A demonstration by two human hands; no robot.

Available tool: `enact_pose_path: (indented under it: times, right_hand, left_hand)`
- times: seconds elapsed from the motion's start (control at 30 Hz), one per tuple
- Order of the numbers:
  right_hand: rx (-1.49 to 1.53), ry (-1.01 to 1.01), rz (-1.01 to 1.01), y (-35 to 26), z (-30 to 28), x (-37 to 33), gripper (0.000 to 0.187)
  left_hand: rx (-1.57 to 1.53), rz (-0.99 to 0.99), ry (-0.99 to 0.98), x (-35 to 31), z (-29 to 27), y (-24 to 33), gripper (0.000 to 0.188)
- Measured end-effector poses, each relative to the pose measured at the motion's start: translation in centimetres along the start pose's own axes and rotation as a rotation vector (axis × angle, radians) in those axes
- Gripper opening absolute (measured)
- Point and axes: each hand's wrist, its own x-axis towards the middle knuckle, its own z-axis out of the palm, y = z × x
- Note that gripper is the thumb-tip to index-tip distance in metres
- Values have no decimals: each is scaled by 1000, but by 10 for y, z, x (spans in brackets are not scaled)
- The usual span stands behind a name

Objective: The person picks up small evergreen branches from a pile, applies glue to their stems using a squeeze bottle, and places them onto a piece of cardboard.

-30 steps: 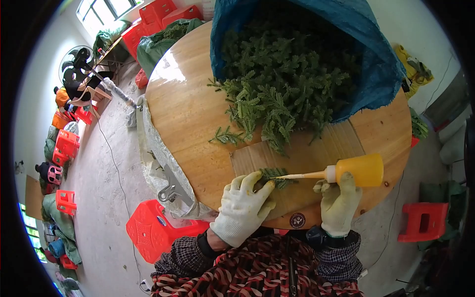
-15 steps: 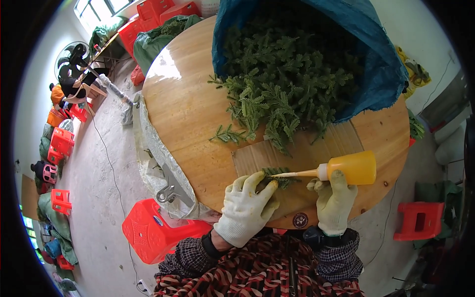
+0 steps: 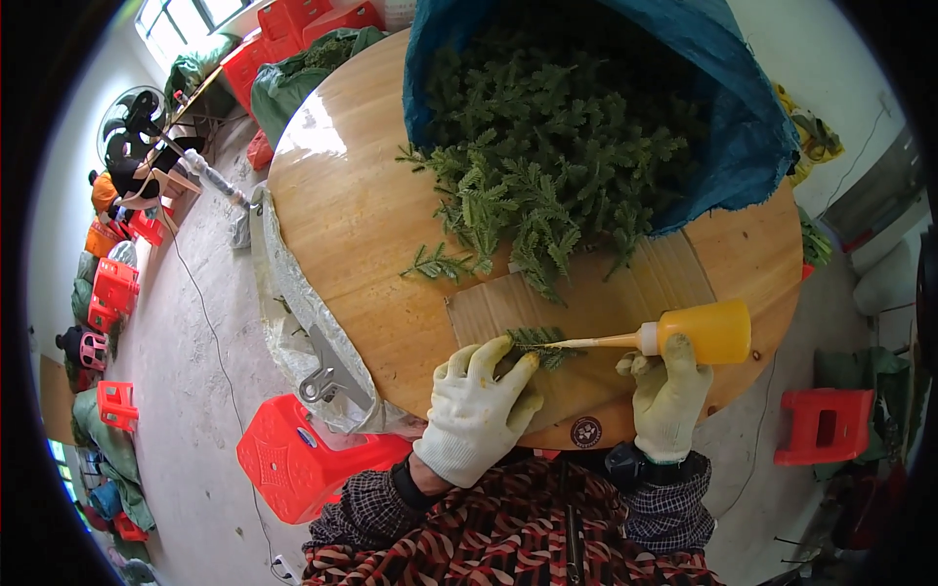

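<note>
My left hand (image 3: 479, 402), in a white knit glove with yellowed fingertips, is closed on the end of a small green fir sprig (image 3: 549, 348). Its needles stick out past my thumb and fingers toward the right. My gloved right hand (image 3: 669, 396) grips a squeeze bottle (image 3: 708, 330) of yellow-orange liquid, held nearly level. The bottle's long thin nozzle points left, and its tip lies at the sprig; whether it touches cannot be made out. Beyond my hands lies a flat piece of cardboard (image 3: 606, 293) on the round wooden table (image 3: 342, 225).
A large blue sack (image 3: 752, 117) on the table spills fir branches (image 3: 557, 166) toward me. One loose sprig (image 3: 437, 264) lies left of the cardboard. Red stools (image 3: 293, 459) stand by the table's near left and at the right. A fan (image 3: 132, 127) stands far left.
The view has shifted slightly, moving the table and sack a little left. The bottle has drawn slightly right relative to my left hand. Both hands keep their holds.
</note>
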Motion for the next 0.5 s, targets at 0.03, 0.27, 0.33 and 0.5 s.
enact_pose_path:
  times: [0.03, 0.27, 0.33, 0.5]
  right_hand:
    - [0, 8, 1, -1, -1, 0, 20]
    - [12, 16, 1, -1, -9, -2, 19]
    - [3, 17, 9, -1, -11, -2, 20]
    - [21, 40, 12, -3, -17, 0, 20]
  left_hand:
    - [2, -5, -3, 0, 0, 0, 43]
    - [3, -6, 0, 0, 0, 1, 43]
    - [-7, -9, 16, 1, 0, 2, 44]
    - [-24, -12, 24, 1, 1, 2, 43]
